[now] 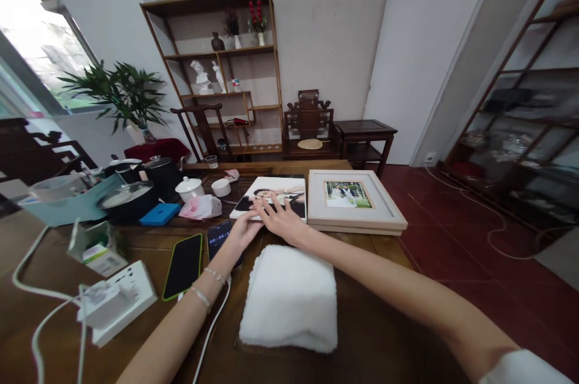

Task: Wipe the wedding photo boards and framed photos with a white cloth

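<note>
A frameless photo print (pixel 275 191) lies flat on the wooden table, just left of a white framed picture (pixel 355 203). My right hand (pixel 283 221) rests on the print's near edge with fingers spread flat. My left hand (pixel 244 228) holds the print's near left corner, fingers curled at its edge. Bracelets circle my left wrist. A folded white towel (pixel 289 296) lies on the table right below both hands.
A green-cased phone (pixel 183 264) and a small timer (pixel 218 233) lie left of my hands. A white power strip (pixel 120 299) with cables sits at the near left. Pots, a blue box (pixel 159 214), cups and a tissue pack crowd the far left. Chairs and shelves stand behind.
</note>
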A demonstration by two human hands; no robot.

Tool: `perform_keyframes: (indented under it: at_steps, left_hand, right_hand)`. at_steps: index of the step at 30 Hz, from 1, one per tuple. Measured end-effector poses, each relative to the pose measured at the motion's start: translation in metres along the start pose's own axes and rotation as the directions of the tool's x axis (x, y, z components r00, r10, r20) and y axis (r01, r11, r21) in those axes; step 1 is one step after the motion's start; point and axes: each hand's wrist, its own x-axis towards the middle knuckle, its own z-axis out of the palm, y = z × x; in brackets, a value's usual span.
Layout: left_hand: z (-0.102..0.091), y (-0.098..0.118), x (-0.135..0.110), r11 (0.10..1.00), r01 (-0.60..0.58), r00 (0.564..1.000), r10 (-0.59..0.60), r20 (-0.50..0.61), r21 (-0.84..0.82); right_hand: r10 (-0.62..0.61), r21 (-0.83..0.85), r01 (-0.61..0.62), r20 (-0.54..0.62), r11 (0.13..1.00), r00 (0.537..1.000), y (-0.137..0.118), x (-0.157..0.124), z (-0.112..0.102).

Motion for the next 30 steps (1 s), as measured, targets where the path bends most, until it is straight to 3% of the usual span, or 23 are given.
perform_keyframes:
  at_steps: [7,13,22,30]
  left_hand:
    - [0.004,0.006,-0.019,0.988,0.151,0.987,-0.149,-0.061,0.027]
    - [-0.006,-0.005,-0.045,0.922,0.385,0.911,-0.375,-0.175,0.029]
    - [-0.009,-0.015,-0.011,0.980,0.174,0.900,-0.197,-0.390,-0.095]
    - [0.004,-0.010,-0.006,0.982,0.144,0.941,-0.175,-0.291,-0.125]
  right_hand:
    - [-0.030,-0.016,0.029,-0.022,0.999,0.999,0.005,-0.003,0.010]
    - [-0.074,-0.021,0.074,-0.018,0.997,0.997,0.013,-0.006,0.012]
    - [-0.069,-0.010,0.069,0.003,0.998,0.998,0.017,0.000,0.004]
    - [-0.054,0.046,0.052,0.038,0.998,0.998,0.025,0.009,0.003]
